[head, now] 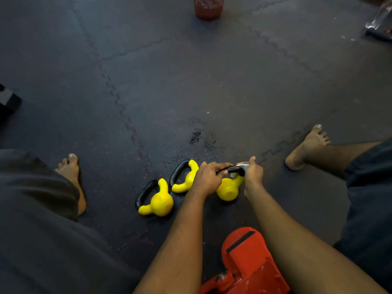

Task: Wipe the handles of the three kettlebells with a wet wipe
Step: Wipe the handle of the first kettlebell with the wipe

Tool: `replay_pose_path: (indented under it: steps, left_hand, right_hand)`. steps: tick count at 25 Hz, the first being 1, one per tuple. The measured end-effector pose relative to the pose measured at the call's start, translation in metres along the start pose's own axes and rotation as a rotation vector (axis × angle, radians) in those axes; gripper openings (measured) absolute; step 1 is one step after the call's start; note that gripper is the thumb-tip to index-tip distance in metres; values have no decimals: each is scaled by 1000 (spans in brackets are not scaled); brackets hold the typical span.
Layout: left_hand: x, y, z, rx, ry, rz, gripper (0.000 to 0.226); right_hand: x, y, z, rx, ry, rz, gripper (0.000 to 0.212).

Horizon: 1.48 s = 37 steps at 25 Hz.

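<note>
1. Floor mats [191,81]: dark interlocking rubber tiles that carried all three kettlebells.
2. Left foot [72,177]: bare, flat on the mats, well to the left of the middle kettlebell [184,183].
3. Left kettlebell [158,201]: yellow body with a black grip, just left of the middle kettlebell and nearer the person. No hand touched it.
4. Middle kettlebell: the same make, with its black grip pointing away and to the left. Its right side was partly hidden by the left hand.
5. Left hand [206,178]: just right of the middle kettlebell, its fingers curled round the handle [228,170] of the right kettlebell.
6. Mesh bin [209,7]: reddish, far beyond the middle kettlebell at the upper edge of the view.
7. Right kettlebell [228,188]: yellow, just right of the middle kettlebell, between the two hands. Whether it rested on the floor could not be told.
8. Red equipment [248,262]: nearer than the middle kettlebell and to its right, between the forearms.
9. Wet wipe [242,167]: white, folded over the right end of the handle.
10. Right hand [253,174]: its fingers and thumb pinched the wet wipe against the handle.
11. Right foot [307,145]: bare, well to the right of the middle kettlebell.
</note>
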<state>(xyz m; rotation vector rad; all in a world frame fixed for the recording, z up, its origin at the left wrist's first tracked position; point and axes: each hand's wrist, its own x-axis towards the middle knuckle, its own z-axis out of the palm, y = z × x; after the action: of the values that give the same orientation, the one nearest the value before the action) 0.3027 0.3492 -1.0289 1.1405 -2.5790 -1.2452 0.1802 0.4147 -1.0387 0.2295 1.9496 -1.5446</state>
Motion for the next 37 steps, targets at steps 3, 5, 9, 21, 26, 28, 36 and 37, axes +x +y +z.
replay_pose_path:
  steps: [3, 5, 9, 21, 26, 28, 36, 37]
  left_hand:
    - [0, 5, 5, 35, 12, 17, 33]
    - [0, 6, 6, 30, 28, 15, 33]
    - [0, 4, 6, 15, 31, 8, 33]
    - [2, 2, -2, -94, 32, -12, 33]
    - [0, 7, 2, -60, 11, 9, 34]
    - [0, 9, 3, -47, 22, 12, 34]
    - [-3, -1, 3, -91, 76, -44, 21]
    - [-3, -2, 1, -102, 70, -44, 21]
  right_hand:
    - [0, 15, -4, -13, 66, -26, 43]
    - [-1, 23, -6, -38, 83, -8, 39]
    - [-5, 26, -6, -72, 125, 92, 47]
    - [-34, 2, 4, -390, 281, -316, 30]
    - [-37, 19, -7, -270, 251, -337, 17]
    - [-33, 19, -9, -296, 185, -336, 28]
    - [-32, 20, -14, -491, 17, -527, 34]
    - [-30, 17, -15, -510, 11, -530, 31]
